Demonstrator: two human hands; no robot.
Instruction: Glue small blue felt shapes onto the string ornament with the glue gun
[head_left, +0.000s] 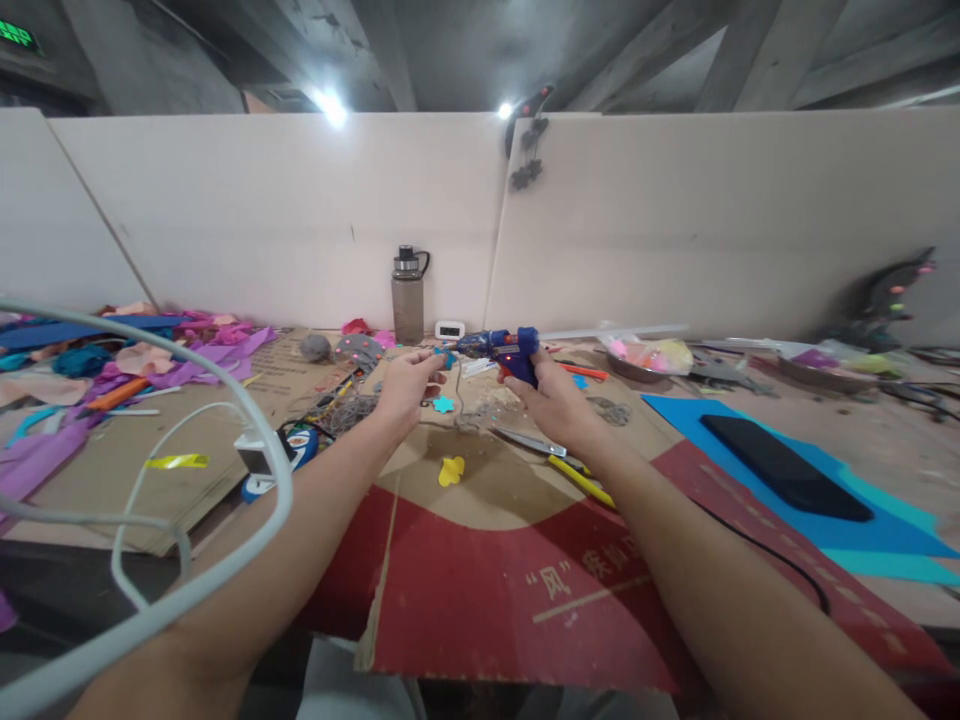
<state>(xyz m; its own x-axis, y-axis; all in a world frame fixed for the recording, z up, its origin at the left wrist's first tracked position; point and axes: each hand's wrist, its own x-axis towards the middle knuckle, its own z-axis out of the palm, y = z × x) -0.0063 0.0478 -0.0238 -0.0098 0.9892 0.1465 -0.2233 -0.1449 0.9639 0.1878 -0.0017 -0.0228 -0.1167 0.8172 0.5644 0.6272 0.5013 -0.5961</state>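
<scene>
My right hand [551, 395] is wrapped round the handle of a blue glue gun [514, 345], whose nozzle points left. Pinched in the fingers of my left hand [411, 388] is a small blue piece [448, 358], right at the nozzle tip; a grey cord [459, 395] hangs down beside it. Below the hands, a turquoise flower cutout [443, 405] and a yellow flower cutout [451, 471] lie on the cardboard. Scissors [532, 442] with yellow handles rest under my right forearm, which partly covers them.
A red and brown cardboard sheet [480, 590] covers the table. At the back stand a water bottle [408, 295] and a small white digital clock [450, 329]. A black phone [784, 465] lies on blue sheets at right. Coloured scraps [142, 360] pile up at left, behind a white cable [281, 480].
</scene>
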